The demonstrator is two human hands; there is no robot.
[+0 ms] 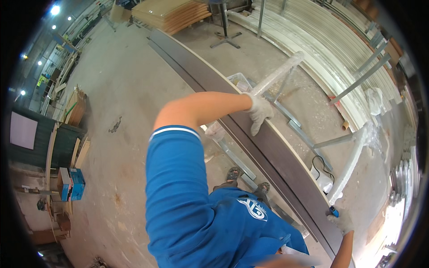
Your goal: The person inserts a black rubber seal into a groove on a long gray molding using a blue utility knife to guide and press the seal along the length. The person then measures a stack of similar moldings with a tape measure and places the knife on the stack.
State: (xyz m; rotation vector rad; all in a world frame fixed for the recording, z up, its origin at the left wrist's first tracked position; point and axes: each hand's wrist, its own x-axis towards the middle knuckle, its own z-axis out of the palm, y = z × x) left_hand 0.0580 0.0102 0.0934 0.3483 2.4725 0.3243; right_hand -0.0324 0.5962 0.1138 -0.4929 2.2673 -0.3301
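Note:
A long dark brown board [277, 149] with a pale edge and a lengthwise groove runs diagonally across the head view, from far left to near right. It rests on stands wrapped in clear plastic. My left hand [259, 114], in a whitish glove, lies on the board's top near the far edge, its fingers apart. At the near right end my right hand [342, 221], gloved too, is at the board's edge. Its fingers close round a small blue and black hand tool [334, 211], whose exact kind is too small to make out.
Plastic-wrapped stand arms [279, 75] stick out beyond the board. A white basket [240, 81] and a white bag [324, 179] with a black cord sit beneath. Long white profiles [308, 58] lie stacked at far right, panels [172, 15] at the back. A blue box [71, 184] stands left.

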